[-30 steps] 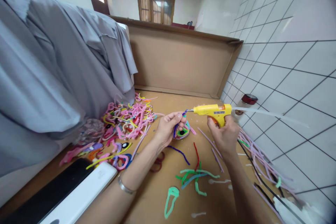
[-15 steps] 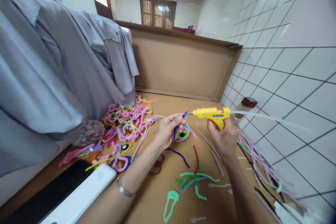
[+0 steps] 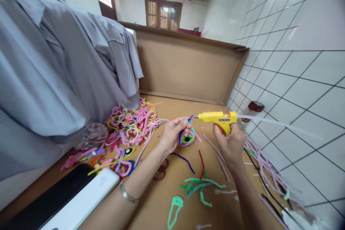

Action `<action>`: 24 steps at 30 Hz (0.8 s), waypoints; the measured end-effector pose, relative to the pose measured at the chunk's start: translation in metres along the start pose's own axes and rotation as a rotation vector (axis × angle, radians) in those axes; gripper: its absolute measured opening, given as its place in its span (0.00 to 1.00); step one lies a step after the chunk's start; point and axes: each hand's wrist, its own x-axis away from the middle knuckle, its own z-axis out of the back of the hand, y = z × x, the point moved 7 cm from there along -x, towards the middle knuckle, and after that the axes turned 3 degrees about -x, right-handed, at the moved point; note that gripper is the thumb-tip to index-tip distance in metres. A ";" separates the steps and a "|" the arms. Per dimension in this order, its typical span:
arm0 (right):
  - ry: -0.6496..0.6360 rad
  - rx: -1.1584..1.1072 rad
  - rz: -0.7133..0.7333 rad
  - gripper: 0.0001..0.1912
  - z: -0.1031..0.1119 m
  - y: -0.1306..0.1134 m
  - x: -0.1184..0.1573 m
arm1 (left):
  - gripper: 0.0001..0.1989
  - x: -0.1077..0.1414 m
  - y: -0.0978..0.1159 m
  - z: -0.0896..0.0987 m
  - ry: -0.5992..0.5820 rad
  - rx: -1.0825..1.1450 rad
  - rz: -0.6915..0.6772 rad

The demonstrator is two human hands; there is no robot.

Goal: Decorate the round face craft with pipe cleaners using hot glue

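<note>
My left hand pinches a dark blue pipe cleaner between thumb and fingers. Wrapped round the handle of a yellow hot glue gun is my right hand. The gun's metal nozzle points left and meets, or nearly meets, the upper end of the pipe cleaner. A long clear glue stick sticks out from the gun's back. Just behind my left fingers is a round, multicoloured pipe cleaner piece with a black centre; my fingers partly cover it, and I cannot tell whether they touch it.
A heap of mostly pink pipe cleaners lies at the left. Green pipe cleaners and a loose blue one lie nearer. A red-lidded jar stands by the tiled wall. A white power bank-like block is at lower left.
Almost nothing differs. The view has shifted very slightly; both hands keep their grip, and the nozzle stays at the blue pipe cleaner's end.
</note>
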 end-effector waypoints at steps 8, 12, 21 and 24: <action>-0.011 -0.001 -0.019 0.13 -0.001 0.001 0.000 | 0.22 0.001 0.000 -0.003 -0.039 -0.025 -0.008; 0.021 0.023 0.011 0.13 0.001 -0.001 0.001 | 0.21 0.001 -0.002 -0.004 -0.080 -0.057 0.008; -0.002 -0.005 -0.017 0.14 -0.001 0.002 0.002 | 0.22 0.000 -0.004 -0.003 -0.087 -0.077 0.013; 0.005 -0.004 -0.015 0.13 0.001 0.002 0.001 | 0.22 0.000 -0.003 -0.003 -0.089 -0.079 0.009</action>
